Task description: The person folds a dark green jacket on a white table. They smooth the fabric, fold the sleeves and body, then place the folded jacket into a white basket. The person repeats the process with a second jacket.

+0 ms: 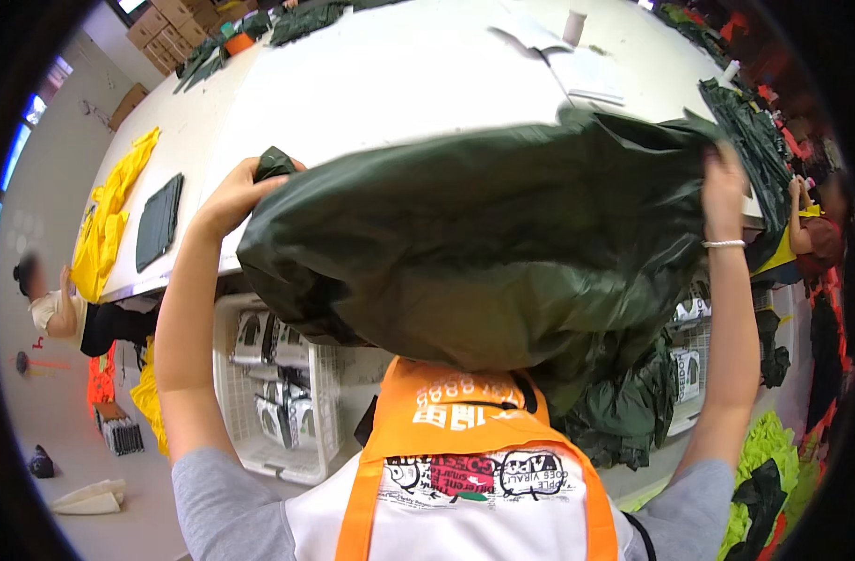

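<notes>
A large dark green garment (474, 234) of shiny, raincoat-like fabric is stretched out between my raised hands. Its upper part lies over the near edge of the white table (353, 84), and its lower part hangs down before my orange apron (460, 411). My left hand (245, 194) grips the left end, with a bunch of fabric poking up between thumb and fingers. At the right end, my right hand (724, 192), with a white bracelet at the wrist, is closed on the edge of the garment; its fingers are blurred by motion.
Below the table stand white plastic crates (329, 402) with packaged items. On the table lie a folded dark garment (160, 222), yellow fabric (114, 220), an open book (586, 75) and a white cup (573, 28). Co-workers stand at left (58, 313) and right (816, 238).
</notes>
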### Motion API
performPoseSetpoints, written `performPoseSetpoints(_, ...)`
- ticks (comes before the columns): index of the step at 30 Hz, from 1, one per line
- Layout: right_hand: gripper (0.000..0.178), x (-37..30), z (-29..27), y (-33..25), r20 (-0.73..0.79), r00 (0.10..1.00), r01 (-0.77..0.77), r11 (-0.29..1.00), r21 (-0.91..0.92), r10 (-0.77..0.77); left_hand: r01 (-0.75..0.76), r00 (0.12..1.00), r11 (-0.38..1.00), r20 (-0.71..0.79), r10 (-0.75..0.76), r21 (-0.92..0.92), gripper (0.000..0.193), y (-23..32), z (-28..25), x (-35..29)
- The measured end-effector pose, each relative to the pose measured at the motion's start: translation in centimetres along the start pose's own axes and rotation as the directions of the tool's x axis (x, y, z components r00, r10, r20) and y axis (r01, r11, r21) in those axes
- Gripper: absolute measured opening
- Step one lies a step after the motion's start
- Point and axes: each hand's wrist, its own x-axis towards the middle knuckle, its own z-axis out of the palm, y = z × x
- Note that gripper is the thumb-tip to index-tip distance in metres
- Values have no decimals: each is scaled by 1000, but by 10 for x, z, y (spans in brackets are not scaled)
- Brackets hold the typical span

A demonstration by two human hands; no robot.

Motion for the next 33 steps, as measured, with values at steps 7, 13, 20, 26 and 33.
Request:
performPoseSetpoints(7,34,-103,2,-77,99,556,827,561,31,-825,-102,348,972,-908,233,210,30,-111,-44,42)
performPoseSetpoints(13,20,-130,21,-55,593,725,489,868,-86,-350,-612,390,757,-920,36,-229,9,-59,43,65)
performPoseSetpoints(20,47,-53,101,-93,654,756,-312,868,387,-20,-880,475,317,-684,554,-355,38,26,104,-11)
performPoseSetpoints(26,70,-75,283,-147,891,245,-796,444,410,-382,-922,387,314,-486,784,-228,43,44,109,-19)
performPoseSetpoints(33,40,-27,182,-236,415,899,-437,249,864,141,-785,534,601,-655,534,-150,26,66,73,-37)
